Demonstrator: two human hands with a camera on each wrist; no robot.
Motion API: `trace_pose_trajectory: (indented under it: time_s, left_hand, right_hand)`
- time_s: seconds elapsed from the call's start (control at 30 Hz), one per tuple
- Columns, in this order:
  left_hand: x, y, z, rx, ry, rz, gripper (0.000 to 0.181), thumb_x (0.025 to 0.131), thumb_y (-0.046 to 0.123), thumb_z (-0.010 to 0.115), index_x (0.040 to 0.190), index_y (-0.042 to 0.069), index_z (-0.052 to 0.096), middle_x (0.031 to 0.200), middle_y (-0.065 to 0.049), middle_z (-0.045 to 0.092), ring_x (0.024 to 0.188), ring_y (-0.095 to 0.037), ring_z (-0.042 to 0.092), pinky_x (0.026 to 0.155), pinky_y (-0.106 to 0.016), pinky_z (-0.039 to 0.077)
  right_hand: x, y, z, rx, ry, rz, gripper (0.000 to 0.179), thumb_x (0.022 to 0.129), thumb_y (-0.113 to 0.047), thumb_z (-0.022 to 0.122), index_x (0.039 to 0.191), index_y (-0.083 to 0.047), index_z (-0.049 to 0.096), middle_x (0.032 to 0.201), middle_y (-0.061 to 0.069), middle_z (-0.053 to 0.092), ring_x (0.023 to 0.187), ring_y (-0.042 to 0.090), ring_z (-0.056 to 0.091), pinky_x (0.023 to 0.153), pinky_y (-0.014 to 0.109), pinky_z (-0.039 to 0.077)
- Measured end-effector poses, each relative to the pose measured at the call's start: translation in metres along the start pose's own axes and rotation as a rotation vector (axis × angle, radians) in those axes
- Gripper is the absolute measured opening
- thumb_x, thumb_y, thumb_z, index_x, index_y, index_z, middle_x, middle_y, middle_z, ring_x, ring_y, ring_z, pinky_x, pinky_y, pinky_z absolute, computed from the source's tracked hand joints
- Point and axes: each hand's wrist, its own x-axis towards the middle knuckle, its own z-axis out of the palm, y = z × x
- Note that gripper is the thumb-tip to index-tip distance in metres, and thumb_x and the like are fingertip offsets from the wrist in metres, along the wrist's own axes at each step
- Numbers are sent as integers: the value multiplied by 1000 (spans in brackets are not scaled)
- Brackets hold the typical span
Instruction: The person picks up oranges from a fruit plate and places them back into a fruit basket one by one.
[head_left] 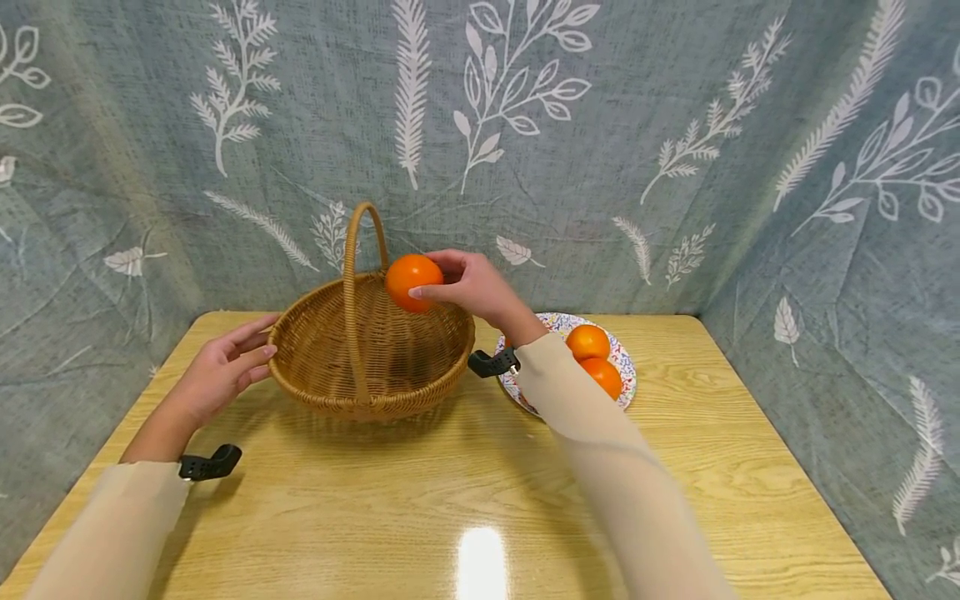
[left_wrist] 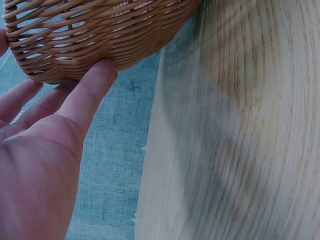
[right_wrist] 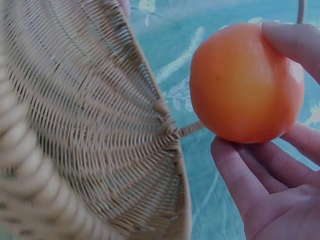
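Note:
My right hand (head_left: 476, 287) holds a smooth, glossy orange persimmon (head_left: 411, 282) between thumb and fingers, above the right back part of a wicker basket (head_left: 367, 400). The right wrist view shows the persimmon (right_wrist: 245, 85) in the fingertips, with the woven basket wall (right_wrist: 100, 100) beside it. At the basket's left end, my left hand (head_left: 217, 371) rests its fairly straight fingers and thumb against the outside of the rim. In the left wrist view, the thumb of the left hand (left_wrist: 45, 145) presses on the weave, and some other fingertips are hidden behind the basket.
A patterned plate (head_left: 630, 387) stands right of the basket, partly covered by my right sleeve. On it lie more orange fruits (head_left: 588, 342). The basket's tall handle (head_left: 350, 283) arches over its middle. Grey-blue leaf-print cloth (head_left: 315, 125) surrounds the wooden table (head_left: 360, 517).

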Motion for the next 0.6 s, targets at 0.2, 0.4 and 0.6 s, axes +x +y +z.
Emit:
trace_pose_trajectory:
  time_s: [0.2,0.4,0.6]
  left_hand:
    - [0,-2,-1,-18,2,5,64,108,3,48,163,-2,15,136,10,58,117,0,66,90,-18,59]
    - [-1,-2,0,7,-4,4,64,108,6,49,163,0,16,136,10,56,118,0,65,92,-18,59]
    - [0,-2,0,0,-2,10,64,108,7,50,163,0,18,136,8,56,117,0,65,92,-18,59]
  right_hand:
    - [14,-3,11,0,-30,29,58,86,-29,86,138,-15,65,125,4,70,110,18,67,103,49,56]
    - [26,-6,25,0,-89,64,54,87,-29,84,137,-16,65,127,3,70,112,17,67,103,45,56]
    - [37,-10,43,-76,-151,111,59,86,-35,85,138,-17,64,125,-1,68,111,14,65,88,27,59]
